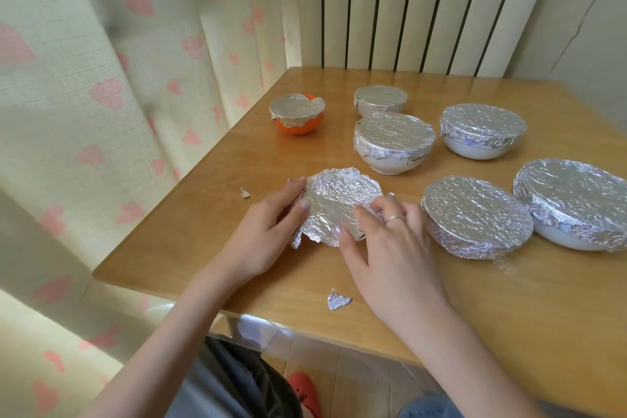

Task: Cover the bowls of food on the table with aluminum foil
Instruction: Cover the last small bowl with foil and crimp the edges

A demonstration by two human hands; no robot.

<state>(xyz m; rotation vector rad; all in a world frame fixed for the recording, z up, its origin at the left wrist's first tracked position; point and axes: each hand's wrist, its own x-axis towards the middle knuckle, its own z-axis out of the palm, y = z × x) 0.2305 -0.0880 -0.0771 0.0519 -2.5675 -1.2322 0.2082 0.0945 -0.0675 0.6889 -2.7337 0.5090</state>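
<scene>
A small bowl under crinkled aluminum foil [336, 195] sits near the table's left front. My left hand [268, 231] presses the foil against its left side. On its right side my right hand [383, 241], with a ring on one finger, holds the foil down. The bowl itself is almost wholly hidden by foil and fingers. Several other bowls stand foil-covered: an orange one [298, 125] at the back left, white ones at the middle [393, 141], back [380, 99], back right [483, 129], front right [476, 215] and far right [573, 200].
The wooden table [509, 299] has two small foil scraps on it, one near the front edge [337, 301] and one at the left [244, 193]. A heart-patterned curtain [101, 95] hangs along the left. A white radiator [424, 3] stands behind the table.
</scene>
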